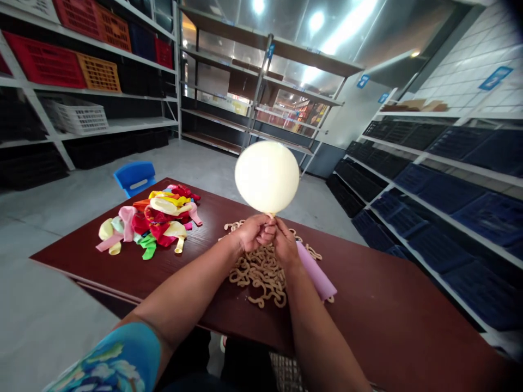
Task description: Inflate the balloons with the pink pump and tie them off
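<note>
An inflated cream balloon (267, 177) stands upright above the table, its neck pointing down at my fingers. My left hand (257, 233) is closed at the balloon's neck, fingers curled. Beside it, touching, my right hand (285, 239) pinches the neck from the other side; the neck itself is mostly hidden. Under both hands lies a heap of tan, curly rope-like pieces (261, 269). A pinkish-purple cylinder (316, 272) rests just right of my right forearm, on some of those pieces.
On the dark red table (388, 310), a pile of colourful deflated balloons (157, 218) lies at the left. Behind it stands a blue chair (134, 177). Shelves with crates (44, 60) line the left, and dark bins (476, 218) fill shelves at the right.
</note>
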### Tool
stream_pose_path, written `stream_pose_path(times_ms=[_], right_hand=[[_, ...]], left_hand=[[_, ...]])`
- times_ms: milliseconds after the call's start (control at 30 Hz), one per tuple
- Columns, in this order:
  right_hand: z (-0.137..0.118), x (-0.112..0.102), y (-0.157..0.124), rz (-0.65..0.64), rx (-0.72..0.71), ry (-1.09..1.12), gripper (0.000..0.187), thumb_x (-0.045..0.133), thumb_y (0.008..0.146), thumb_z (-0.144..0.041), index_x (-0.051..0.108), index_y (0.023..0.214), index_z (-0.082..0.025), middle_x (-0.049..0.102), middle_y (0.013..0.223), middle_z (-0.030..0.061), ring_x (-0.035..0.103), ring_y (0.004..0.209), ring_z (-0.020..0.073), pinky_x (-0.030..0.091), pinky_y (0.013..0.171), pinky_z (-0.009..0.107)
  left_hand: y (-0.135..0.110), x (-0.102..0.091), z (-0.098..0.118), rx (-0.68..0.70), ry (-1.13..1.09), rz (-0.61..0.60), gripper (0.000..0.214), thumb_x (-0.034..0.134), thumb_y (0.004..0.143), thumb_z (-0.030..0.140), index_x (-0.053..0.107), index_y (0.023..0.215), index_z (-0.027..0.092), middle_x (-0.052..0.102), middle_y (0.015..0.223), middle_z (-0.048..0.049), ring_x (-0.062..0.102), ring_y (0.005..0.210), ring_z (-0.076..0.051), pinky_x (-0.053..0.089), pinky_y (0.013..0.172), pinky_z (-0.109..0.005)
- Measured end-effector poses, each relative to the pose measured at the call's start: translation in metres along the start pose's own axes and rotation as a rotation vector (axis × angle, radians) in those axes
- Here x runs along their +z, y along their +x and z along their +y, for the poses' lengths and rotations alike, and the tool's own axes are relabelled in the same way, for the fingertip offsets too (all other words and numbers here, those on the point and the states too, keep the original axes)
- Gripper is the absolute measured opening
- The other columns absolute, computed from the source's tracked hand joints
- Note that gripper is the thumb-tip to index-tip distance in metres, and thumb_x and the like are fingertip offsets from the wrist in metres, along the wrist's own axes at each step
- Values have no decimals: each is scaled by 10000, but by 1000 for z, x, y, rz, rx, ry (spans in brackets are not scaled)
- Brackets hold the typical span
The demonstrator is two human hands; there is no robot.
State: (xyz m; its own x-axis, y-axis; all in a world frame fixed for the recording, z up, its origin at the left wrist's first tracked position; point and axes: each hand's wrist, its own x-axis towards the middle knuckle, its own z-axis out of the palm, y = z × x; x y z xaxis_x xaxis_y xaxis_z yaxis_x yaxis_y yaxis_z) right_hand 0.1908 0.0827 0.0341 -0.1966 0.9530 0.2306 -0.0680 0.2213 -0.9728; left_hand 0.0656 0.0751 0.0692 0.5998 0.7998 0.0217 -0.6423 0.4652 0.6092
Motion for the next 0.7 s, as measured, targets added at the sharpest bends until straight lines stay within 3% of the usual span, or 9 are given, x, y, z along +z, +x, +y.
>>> stream_pose_path(times_ms=[167,300,500,600,700], right_hand=[[3,2,-3,-42,102,298,383,637,685,-382,556,1047,-288,624,987,-21,596,833,113,516,717,257],[-1,0,-4,-119,170,311,362,637,673,-407,586,998,-255,625,1012,27,594,857,150,521,674,275],[7,-1,-3,2,178,221,279,658,650,-450,583,799,-227,626,763,7,572,685,130,499,598,267],[9,-3,-2,50,178,146,264,678,639,-431,575,753,-215,594,662,-22,517,564,103,457,527,247],[5,-6,1,172,144,86,278,671,645,-446,585,729,-196,537,563,-47,414,454,71,356,427,216]], left_hand=[[-2,6,-1,-188,-127,-35,220,497,713,128,310,604,163,195,532,67,192,374,-18,133,331,-118],[-4,8,1,-252,-167,-86,267,482,758,145,284,580,169,179,522,68,175,364,-17,136,318,-122],[-7,7,-1,-264,-144,-116,208,486,775,140,343,626,159,210,538,59,207,376,-24,146,319,-119],[-6,4,0,-214,-27,-107,191,520,771,165,376,646,148,254,546,56,226,388,-19,161,334,-118],[-4,-4,4,-22,175,3,175,553,774,222,422,687,146,301,534,58,247,384,-17,150,350,-123]])
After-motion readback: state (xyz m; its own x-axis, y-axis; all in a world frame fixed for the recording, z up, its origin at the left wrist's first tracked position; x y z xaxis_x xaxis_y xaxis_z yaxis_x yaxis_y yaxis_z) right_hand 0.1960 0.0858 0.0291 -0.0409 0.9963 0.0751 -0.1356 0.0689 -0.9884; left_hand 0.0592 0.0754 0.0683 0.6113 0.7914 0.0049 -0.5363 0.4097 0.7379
